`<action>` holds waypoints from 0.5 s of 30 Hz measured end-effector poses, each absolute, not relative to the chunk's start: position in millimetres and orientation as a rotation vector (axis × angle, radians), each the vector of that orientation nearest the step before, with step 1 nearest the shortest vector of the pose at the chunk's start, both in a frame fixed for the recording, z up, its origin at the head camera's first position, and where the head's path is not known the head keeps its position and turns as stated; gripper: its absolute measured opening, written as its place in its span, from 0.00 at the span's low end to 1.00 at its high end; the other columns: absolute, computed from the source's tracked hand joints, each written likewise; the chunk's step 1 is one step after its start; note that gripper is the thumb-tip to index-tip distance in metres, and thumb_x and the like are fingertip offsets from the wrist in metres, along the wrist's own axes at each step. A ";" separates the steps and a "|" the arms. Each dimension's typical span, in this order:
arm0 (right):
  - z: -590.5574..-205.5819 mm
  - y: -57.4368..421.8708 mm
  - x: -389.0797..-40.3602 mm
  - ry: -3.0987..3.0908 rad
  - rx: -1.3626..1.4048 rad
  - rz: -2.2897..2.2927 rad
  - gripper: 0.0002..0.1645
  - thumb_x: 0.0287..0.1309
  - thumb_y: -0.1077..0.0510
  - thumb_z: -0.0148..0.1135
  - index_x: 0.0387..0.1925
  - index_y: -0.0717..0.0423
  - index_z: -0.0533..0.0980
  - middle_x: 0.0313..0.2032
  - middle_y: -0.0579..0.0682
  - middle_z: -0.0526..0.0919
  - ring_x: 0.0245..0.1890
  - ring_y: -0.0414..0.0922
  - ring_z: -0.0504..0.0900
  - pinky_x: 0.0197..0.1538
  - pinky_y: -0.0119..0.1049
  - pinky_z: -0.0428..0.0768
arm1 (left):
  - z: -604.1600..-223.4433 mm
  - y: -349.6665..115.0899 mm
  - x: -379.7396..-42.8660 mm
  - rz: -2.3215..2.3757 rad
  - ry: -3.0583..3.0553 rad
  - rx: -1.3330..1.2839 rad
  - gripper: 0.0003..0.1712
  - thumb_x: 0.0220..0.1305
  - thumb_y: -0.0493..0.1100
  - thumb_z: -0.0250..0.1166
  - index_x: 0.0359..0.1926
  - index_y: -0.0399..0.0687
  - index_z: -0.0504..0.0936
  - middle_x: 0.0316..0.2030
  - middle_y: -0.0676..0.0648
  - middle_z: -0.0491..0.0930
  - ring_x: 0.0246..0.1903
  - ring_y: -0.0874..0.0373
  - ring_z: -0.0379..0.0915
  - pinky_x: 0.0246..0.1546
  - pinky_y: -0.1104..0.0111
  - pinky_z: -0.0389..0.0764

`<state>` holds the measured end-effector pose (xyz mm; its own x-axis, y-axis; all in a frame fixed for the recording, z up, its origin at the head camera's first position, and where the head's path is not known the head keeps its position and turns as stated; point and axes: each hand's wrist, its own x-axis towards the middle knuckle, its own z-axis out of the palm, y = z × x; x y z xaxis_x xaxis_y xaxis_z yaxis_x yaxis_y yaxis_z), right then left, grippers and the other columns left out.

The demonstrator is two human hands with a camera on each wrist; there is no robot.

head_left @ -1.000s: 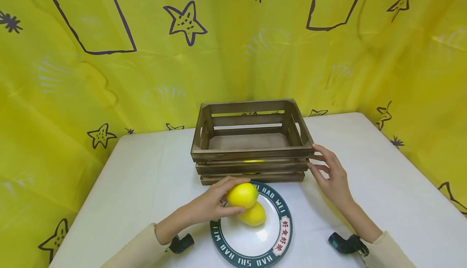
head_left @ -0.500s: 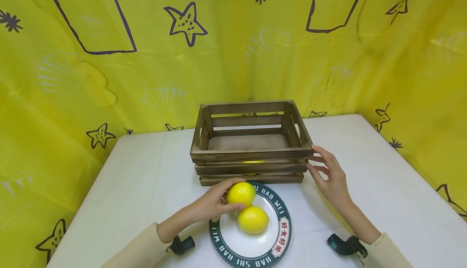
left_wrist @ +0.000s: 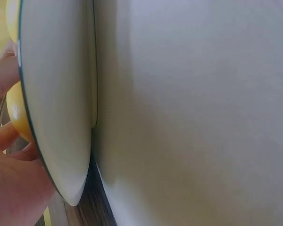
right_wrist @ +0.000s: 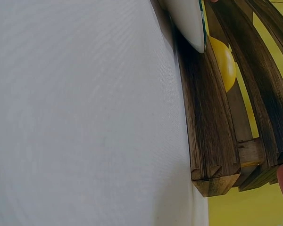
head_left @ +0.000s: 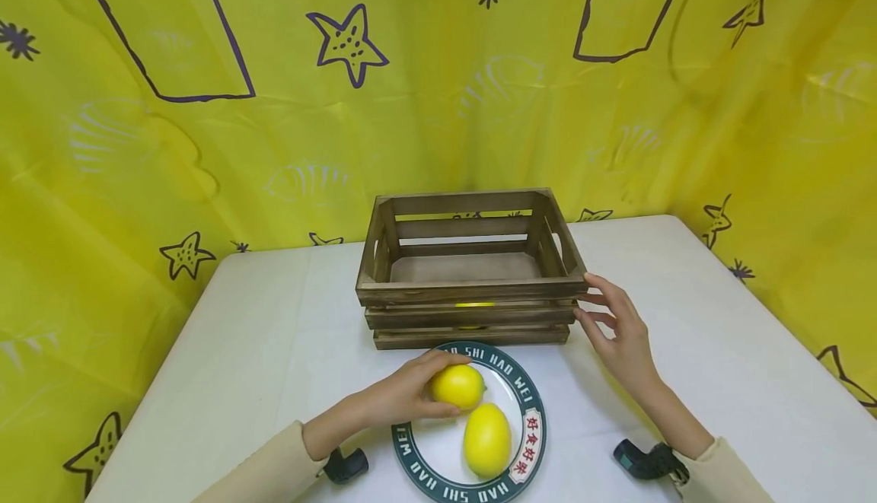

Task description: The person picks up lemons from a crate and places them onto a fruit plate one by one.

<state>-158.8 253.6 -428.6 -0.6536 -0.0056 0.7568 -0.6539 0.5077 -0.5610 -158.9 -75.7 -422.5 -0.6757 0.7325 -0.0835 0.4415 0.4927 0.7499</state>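
Observation:
My left hand [head_left: 403,390] holds a yellow lemon [head_left: 457,386] on the plate, thumb on the near side and fingers over the far side. In the left wrist view, the plate's rim hides part of that hand. A second lemon [head_left: 488,440] lies beside it on the white plate [head_left: 438,453] with a dark green lettered rim. Behind the plate stands a brown slatted wooden crate [head_left: 473,291]. My right hand [head_left: 622,339] holds the crate's near right corner with thumb and fingers. Through the slats, the right wrist view shows another yellow lemon [right_wrist: 225,63] inside.
A white cloth covers the table [head_left: 274,335], and a yellow curtain [head_left: 438,107] with drawn stars hangs right behind it. Dark wrist cameras sit under both sleeves. The plate lies close against the crate's front.
The held lemon has moved down slightly toward me with my left hand. The second lemon has rolled nearer and to the right on the plate. My right hand stays at the crate corner.

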 end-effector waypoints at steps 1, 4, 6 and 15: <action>-428.5 253.5 -158.7 -2.036 0.536 1.163 0.44 0.40 0.88 0.62 0.63 0.70 0.67 0.58 0.52 0.73 0.50 0.26 0.75 0.46 0.17 0.77 | -422.6 -75.8 -158.9 1.013 2.347 0.974 0.37 0.60 0.52 0.70 0.68 0.58 0.67 0.57 0.54 0.71 0.55 0.60 0.68 0.63 0.57 0.70; -428.2 253.0 -158.8 -2.012 0.557 1.163 0.45 0.38 0.89 0.62 0.62 0.70 0.67 0.58 0.50 0.73 0.50 0.28 0.76 0.46 0.17 0.77 | -422.3 -76.2 -158.6 1.011 2.344 0.980 0.37 0.61 0.53 0.69 0.69 0.57 0.67 0.57 0.54 0.71 0.54 0.60 0.68 0.63 0.57 0.71; -428.2 252.6 -159.3 -1.992 0.575 1.154 0.46 0.36 0.90 0.62 0.62 0.71 0.67 0.58 0.49 0.73 0.50 0.29 0.77 0.46 0.17 0.77 | -422.0 -76.9 -158.3 1.005 2.344 0.990 0.37 0.61 0.54 0.69 0.69 0.57 0.66 0.57 0.54 0.70 0.54 0.60 0.68 0.62 0.58 0.71; -428.7 253.0 -160.1 -2.008 0.561 1.138 0.44 0.38 0.89 0.63 0.62 0.71 0.67 0.59 0.45 0.72 0.51 0.27 0.75 0.46 0.17 0.77 | -415.9 -82.2 -159.0 0.990 2.406 1.053 0.36 0.63 0.52 0.67 0.69 0.54 0.65 0.62 0.50 0.67 0.60 0.55 0.67 0.64 0.57 0.70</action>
